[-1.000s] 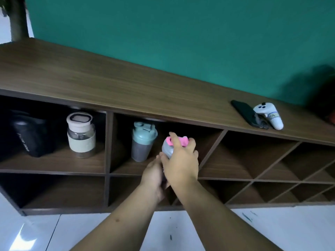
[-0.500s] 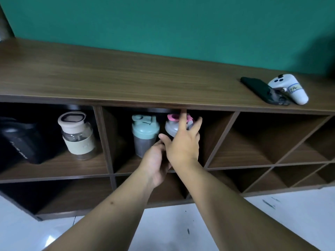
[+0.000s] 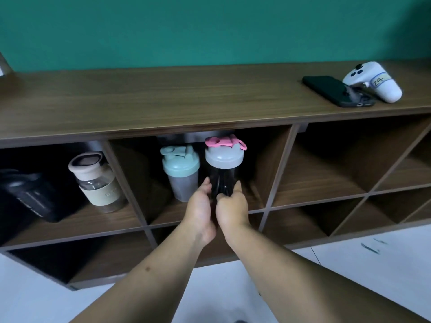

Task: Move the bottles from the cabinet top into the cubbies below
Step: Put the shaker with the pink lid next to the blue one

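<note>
A view from a head-worn camera looks down at a long wooden cabinet [image 3: 163, 99] against a teal wall [image 3: 210, 26]. 2 bare forearms reach forward from the bottom of the picture into the second cubby from the left in the upper row [image 3: 268, 164].

In that cubby a shaker bottle with a dark clear body, a grey lid and a pink flip cap [image 3: 224, 164] stands upright on the shelf. The left hand [image 3: 199, 207] and the right hand [image 3: 232, 206] meet around its lower part. The fingers of the left hand [image 3: 206, 186] lie along the bottle's left side, and the fingers of the right hand [image 3: 238, 188] lie along its right side, so the bottle's base sits between the 2 hands. The fingers look loosely curved against the bottle; whether they press firmly on it cannot be told. The bottle's lid and upper body rise clear above the fingertips.

Just beside it on the left, in the same cubby, stands a shaker bottle with a mint green lid [image 3: 180, 171]. The 2 bottles are very close; whether they touch cannot be told.

The cubby to the left holds a glass bottle with a beige sleeve and pale lid [image 3: 96, 180], and beside that a large black container [image 3: 25, 197], partly in shadow.

On the cabinet top, far right, a black phone [image 3: 331, 89] lies flat with a white handheld controller [image 3: 373, 83] resting just beside and partly over it. The cubbies to the right show only bare wood. Pale floor [image 3: 373, 264] lies below.
</note>
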Demonstrator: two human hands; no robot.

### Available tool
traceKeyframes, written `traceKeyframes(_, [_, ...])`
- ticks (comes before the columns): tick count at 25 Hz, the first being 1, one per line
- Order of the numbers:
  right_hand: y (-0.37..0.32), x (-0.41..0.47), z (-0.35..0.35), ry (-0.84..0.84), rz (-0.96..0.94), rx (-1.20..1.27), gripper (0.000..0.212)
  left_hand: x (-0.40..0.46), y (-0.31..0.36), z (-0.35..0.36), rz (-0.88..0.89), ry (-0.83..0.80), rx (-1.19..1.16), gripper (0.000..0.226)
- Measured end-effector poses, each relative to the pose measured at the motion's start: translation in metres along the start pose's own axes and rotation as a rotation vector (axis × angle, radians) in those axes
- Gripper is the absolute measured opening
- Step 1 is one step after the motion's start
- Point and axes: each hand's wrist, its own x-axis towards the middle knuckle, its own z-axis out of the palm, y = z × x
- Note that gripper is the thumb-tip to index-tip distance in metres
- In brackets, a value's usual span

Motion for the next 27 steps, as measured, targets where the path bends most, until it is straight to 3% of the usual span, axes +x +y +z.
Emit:
traceKeyframes(9, [0.001, 0.025, -0.012, -0.052, 0.017, 0.115, 0.087, 0.006, 0.012, 0.013, -0.018, 0.017, 0.014, 0.035])
traceKeyframes(13, [0.002, 0.025, -0.011, -0.059, 0.01, 0.137, 0.09, 0.012, 0.012, 0.013, -0.017, 0.045, 0.034, 0.04])
traceKeyframes(16, [0.001, 0.003, -0.007, 0.082, 0.013, 0.062, 0.068, 0.006, 0.008, 0.003, 0.002, 0.126, 0.102, 0.035])
traceKeyframes(18, [-0.001, -0.011, 0.004, 0.108, 0.007, 0.032, 0.05, 0.001, 0.001, -0.012, 0.061, 0.286, 0.139, 0.026])
traceKeyframes(21, [-0.007, -0.016, 0.027, -0.061, -0.04, -0.007, 0.063, 0.0, 0.006, -0.033, 0.182, 0.488, 0.153, 0.033])
traceKeyframes(24, [-0.017, -0.017, 0.039, -0.169, -0.05, 0.013, 0.084, -0.005, 0.023, -0.04, 0.194, 0.371, 0.064, 0.072])
traceKeyframes(27, [-0.024, -0.017, 0.039, -0.278, -0.044, 0.072, 0.084, 0.003, 0.033, -0.04, 0.195, 0.278, 0.023, 0.068])
